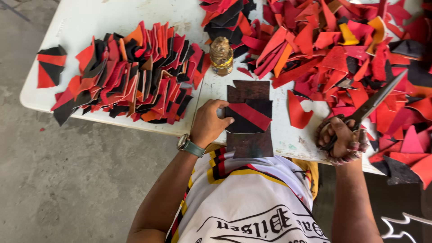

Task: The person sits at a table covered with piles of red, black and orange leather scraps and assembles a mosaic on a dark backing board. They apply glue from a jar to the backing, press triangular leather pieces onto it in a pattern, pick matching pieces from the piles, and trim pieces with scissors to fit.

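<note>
A: Left hand (209, 123), wristwatch on it, near edge of the white tabletop (90, 22). Fingers curled, thumb and fingertips pressing down on the left side of a black piece with a red diagonal stripe (249, 116). Pinning it, not lifting.

B: What does it rest on?

A: A dark brown cross-shaped board (249, 118), worn, its lower arm reaching the near edge. The piece sits over its middle.

B: How would the piece handle?

A: My guess: thin sheet, leather or something like it. Light, bends easily, holds a flat shape. Matte face, so not slippery. Not fragile. Best taken by an edge or corner in a pinch, or held flat under the palm as now.

B: Looks?

A: Roughly square, black ground, one broad red band running from upper left to lower right, clean-cut edges.

B: Right hand (341, 137)?

A: Clenched through the wrapped handles of large scissors (366, 108), blades pointing up and away towards the far right corner, tips over the scrap. Blades look nearly closed.

B: Beyond that?

A: A loose red offcut (298, 112) just right of the board. A heap of red, orange and black scraps (351, 49) fills the right side. A fanned stack of cut pieces (130, 76) lies along the left. A small amber bottle (221, 56) stands between them.
</note>
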